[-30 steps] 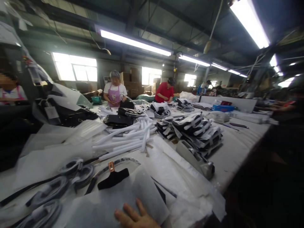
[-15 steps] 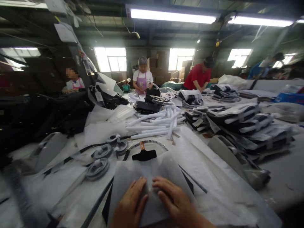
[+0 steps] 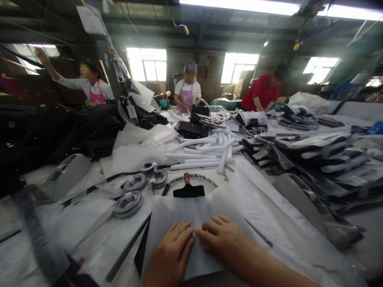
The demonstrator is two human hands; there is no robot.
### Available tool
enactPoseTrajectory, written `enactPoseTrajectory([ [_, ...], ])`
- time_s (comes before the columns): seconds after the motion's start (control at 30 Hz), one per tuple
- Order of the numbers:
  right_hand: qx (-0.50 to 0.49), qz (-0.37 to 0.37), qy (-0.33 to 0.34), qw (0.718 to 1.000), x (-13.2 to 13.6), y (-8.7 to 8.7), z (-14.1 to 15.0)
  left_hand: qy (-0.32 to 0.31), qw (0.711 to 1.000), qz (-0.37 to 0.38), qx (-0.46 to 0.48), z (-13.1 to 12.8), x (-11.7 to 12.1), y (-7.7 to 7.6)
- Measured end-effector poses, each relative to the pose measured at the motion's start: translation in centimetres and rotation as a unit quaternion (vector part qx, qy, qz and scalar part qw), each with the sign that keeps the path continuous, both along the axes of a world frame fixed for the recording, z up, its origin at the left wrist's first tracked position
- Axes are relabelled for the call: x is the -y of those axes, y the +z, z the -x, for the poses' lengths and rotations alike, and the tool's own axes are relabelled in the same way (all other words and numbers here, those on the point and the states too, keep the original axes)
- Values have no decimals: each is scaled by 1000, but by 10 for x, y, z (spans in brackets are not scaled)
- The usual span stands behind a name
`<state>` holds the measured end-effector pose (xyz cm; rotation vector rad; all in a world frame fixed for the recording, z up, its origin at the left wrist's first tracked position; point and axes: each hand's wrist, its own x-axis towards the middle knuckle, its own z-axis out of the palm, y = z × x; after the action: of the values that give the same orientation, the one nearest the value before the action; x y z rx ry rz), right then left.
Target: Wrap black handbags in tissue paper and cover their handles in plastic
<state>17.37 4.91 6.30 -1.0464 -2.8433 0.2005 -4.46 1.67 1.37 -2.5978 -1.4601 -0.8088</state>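
A translucent white sheet (image 3: 179,207) lies over a flat black item, whose black edges show at the sides. Beyond its far edge a black tab (image 3: 189,191) with an orange piece sticks out, and a wrapped curved handle (image 3: 197,178) arches behind it. My left hand (image 3: 173,249) rests on the sheet, fingers stretched out together. Beside it my right hand (image 3: 223,239) presses on the sheet, its fingers slightly bent and their tips close to the left hand's. Neither hand grips anything that I can see.
Several coiled grey straps (image 3: 128,204) lie at the left, and white tubes (image 3: 197,155) are heaped ahead. Wrapped black bags (image 3: 314,151) are stacked at the right. Dark bags (image 3: 60,131) fill the far left. Co-workers (image 3: 187,89) stand across the table.
My right hand has shifted up the sheet and turned more sideways, its forearm now showing. The left hand stays on the sheet. A co-worker at the left has raised an arm.
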Motion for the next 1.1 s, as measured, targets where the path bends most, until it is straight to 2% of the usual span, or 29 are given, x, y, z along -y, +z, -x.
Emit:
enactPoseTrajectory([
  [0.13, -10, 81, 20, 996, -16, 17, -8, 13, 999, 38, 4, -3, -3, 2],
  [0.27, -29, 120, -2, 992, -16, 10, -13, 4, 996, 88, -3, -3, -10, 14],
  [0.37, -47, 114, -12, 992, -12, 3, -15, -38, 991, 126, -19, 1, -18, 26],
  [0.43, -61, 113, -13, 992, -9, 1, -16, -62, 989, 132, -22, 4, -21, 29],
  [0.7, -52, 98, 7, 994, -3, 2, -13, -33, 999, 36, -3, 6, -8, 5],
  [0.93, -27, 51, 32, 998, -8, -12, -16, -39, 998, 55, -8, 4, -8, 12],
  [1.1, -9, 24, 54, 998, -9, -13, -17, -41, 997, 68, -5, 5, -9, 11],
])
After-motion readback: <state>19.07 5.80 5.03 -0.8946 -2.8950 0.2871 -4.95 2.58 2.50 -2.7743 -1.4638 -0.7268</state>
